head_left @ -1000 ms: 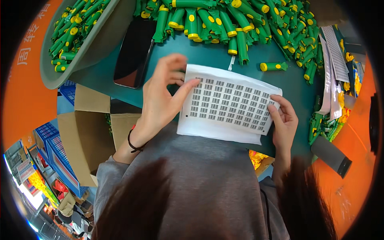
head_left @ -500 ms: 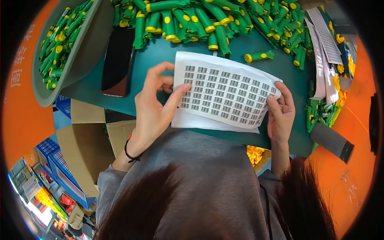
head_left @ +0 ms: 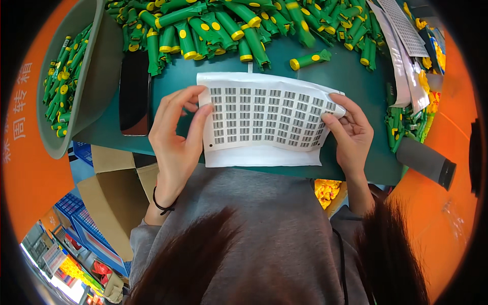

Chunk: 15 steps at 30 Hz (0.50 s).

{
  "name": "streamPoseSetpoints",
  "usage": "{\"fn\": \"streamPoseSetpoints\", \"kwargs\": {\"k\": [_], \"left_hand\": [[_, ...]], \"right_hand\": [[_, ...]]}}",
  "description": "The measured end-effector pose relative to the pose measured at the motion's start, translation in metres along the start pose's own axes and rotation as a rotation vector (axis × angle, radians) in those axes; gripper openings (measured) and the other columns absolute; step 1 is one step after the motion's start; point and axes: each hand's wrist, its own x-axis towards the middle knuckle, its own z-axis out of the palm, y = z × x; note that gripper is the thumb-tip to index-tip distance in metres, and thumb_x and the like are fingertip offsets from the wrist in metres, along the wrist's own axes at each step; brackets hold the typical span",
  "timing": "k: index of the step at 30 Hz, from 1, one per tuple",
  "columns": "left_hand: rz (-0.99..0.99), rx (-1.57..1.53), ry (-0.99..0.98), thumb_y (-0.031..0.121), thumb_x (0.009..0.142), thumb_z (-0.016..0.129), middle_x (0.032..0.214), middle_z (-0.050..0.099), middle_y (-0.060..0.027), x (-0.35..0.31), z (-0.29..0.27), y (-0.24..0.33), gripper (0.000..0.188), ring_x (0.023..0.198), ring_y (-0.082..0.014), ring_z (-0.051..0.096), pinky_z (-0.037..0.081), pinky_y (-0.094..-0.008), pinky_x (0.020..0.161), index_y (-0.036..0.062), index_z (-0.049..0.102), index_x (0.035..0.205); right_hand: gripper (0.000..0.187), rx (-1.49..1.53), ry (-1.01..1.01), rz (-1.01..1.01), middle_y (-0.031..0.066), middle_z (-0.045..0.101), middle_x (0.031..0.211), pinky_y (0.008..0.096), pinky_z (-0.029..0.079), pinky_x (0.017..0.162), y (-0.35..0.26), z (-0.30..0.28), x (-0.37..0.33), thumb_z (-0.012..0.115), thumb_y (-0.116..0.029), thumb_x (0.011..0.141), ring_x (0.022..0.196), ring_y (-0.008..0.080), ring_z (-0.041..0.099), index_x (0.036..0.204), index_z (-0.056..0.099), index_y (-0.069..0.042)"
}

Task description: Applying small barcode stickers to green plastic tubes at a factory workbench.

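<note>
A white sheet of barcode labels (head_left: 264, 119) is held up in front of me, its rows of small printed stickers facing me. My left hand (head_left: 178, 122) pinches its left edge near the upper corner between thumb and fingers. At the upper right corner, my right hand (head_left: 352, 129) grips the sheet, which curls there. White paper shows below the label area. Just beyond the sheet, a single green tube with a yellow end (head_left: 310, 60) lies apart from a large pile of similar green tubes (head_left: 203, 30).
A grey-green bin (head_left: 81, 96) of green tubes stands at left, beside a dark phone (head_left: 135, 96). More label sheets (head_left: 404, 30) lie at far right, near a grey cylinder (head_left: 424, 160). Below left is an open cardboard box (head_left: 109, 198). The table (head_left: 378, 170) is dark green.
The label sheet has shifted left and turned more level, with its left end now nearer the top. My left hand moved left with it, while my right hand keeps its corner.
</note>
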Motion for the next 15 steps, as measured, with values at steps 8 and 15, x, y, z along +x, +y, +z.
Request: {"fn": "streamPoseSetpoints", "kwargs": {"k": [8, 15], "left_hand": [[-0.331, -0.617, -0.278, -0.005, 0.088, 0.072, 0.11, 0.07, -0.0083, 0.003, -0.006, -0.005, 0.036, 0.091, -0.0111, 0.065, 0.052, -0.0249, 0.08, -0.0033, 0.065, 0.123], [-0.368, -0.756, -0.351, -0.007, 0.089, 0.07, 0.108, 0.072, -0.011, 0.009, -0.016, -0.001, 0.05, 0.097, -0.0127, 0.067, 0.053, -0.0259, 0.087, -0.0044, 0.055, 0.137]], "right_hand": [[0.045, 0.057, 0.017, 0.056, 0.0145, 0.065, 0.124, 0.0258, 0.051, 0.094, -0.003, -0.001, -0.002, 0.066, 0.008, 0.09, 0.109, 0.0159, 0.065, 0.134, 0.056, 0.007], [0.042, -0.023, 0.109, 0.108, 0.0126, 0.071, 0.107, 0.0212, 0.054, 0.081, 0.004, -0.018, -0.008, 0.068, 0.012, 0.087, 0.09, 0.0113, 0.068, 0.129, 0.061, 0.008]]}}
